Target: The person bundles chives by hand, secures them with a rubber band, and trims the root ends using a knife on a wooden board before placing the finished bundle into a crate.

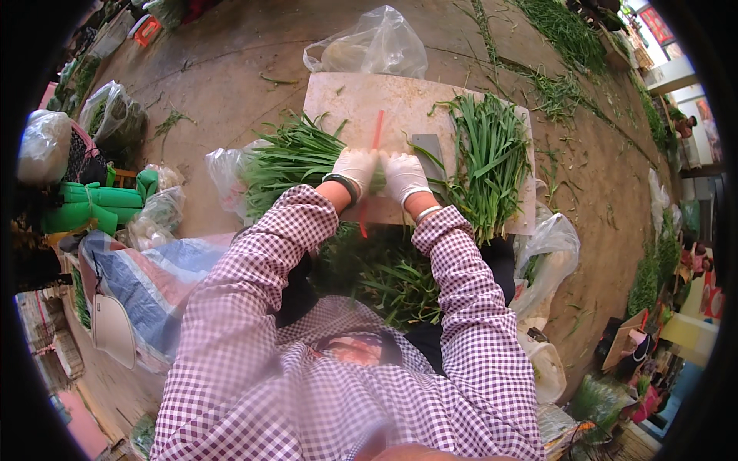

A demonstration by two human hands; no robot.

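A bunch of long flat green leaves, like Chinese chives (296,160), lies at the left of a pale board (400,91), its cut end between my hands. My left hand (355,167), in a white glove, is closed at that end. Close beside it is my gloved right hand (403,177), its fingers pinched together. A narrow red strip (377,129) sticks out beyond my fingers and shows again below the bunch; both hands grip it where they meet. Just right of my right hand, a grey flat blade (427,147) rests on the board. More loose chives (492,165) lie in a pile at the right.
A clear plastic bag (377,48) sits behind the board, another (550,253) at its right. Loose greens (400,284) lie below, between my knees. Green bundles (92,203) and a striped sheet (150,284) are at the left. Scattered leaves (557,96) lie on the floor.
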